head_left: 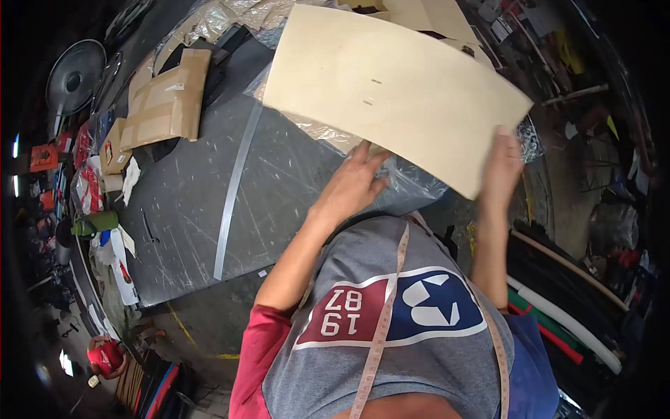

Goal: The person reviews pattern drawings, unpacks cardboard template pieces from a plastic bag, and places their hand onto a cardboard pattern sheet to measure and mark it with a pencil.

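Note:
A large pale tan sheet of board (391, 91), with two small dark marks near its middle, is tilted above the table. My right hand (502, 164) grips its lower right edge; part of the fingers is hard to make out. My left hand (354, 180) is just below the sheet's near edge, fingers apart, with the fingertips by that edge and the clear plastic wrap (412, 178) beneath. Whether those fingertips touch the sheet I cannot tell. A tape measure (380, 328) hangs round my neck over the grey shirt.
A long metal ruler (237, 195) lies on the scratched dark table (181, 230). Folded brown cardboard (167, 98) sits at the far left, near a green bottle (95, 223). Rolls of material (565, 314) are at right. Another person in red (106, 357) is at lower left.

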Action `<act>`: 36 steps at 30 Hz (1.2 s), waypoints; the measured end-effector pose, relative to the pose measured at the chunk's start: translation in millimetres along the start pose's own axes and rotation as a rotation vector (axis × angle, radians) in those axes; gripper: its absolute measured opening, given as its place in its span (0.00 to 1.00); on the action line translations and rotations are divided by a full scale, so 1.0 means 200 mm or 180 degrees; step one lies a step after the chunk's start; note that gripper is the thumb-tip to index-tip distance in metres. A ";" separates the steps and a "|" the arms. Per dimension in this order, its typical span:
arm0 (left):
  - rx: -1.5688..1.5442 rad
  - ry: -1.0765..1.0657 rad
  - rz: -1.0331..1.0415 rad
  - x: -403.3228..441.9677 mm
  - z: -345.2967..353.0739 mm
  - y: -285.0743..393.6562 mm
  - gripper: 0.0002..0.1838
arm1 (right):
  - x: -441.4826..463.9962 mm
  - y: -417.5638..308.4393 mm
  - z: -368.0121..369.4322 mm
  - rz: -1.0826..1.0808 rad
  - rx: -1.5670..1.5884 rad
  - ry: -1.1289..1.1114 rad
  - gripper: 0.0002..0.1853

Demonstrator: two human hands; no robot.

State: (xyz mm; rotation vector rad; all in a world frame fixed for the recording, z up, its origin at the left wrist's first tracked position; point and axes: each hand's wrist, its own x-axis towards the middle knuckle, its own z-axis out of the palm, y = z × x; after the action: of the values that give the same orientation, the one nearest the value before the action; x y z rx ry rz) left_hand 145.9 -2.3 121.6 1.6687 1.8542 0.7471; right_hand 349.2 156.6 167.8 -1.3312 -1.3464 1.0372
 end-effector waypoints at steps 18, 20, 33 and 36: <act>-0.3478 0.1362 -0.1844 -0.14 0.04 -0.18 0.22 | -0.35 0.31 0.23 -0.1982 -0.0757 -0.2884 0.26; -0.3455 0.1181 -0.1807 -0.15 0.09 -0.21 0.23 | -0.37 0.26 0.24 -0.1372 -0.0797 -0.2954 0.36; -0.3467 0.0949 -0.1436 -0.10 0.10 -0.19 0.22 | -0.34 0.32 0.25 -0.0831 -0.0780 -0.3162 0.55; -0.3345 0.0973 -0.1596 -0.14 0.06 -0.21 0.19 | -0.32 0.37 0.24 -0.0175 -0.0298 -0.3098 0.48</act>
State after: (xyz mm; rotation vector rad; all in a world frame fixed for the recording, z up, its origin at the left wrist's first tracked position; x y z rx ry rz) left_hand 127.6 -32.6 83.8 0.4281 1.4884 1.4411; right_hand 314.8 99.2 82.9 -0.8305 -2.1285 1.7008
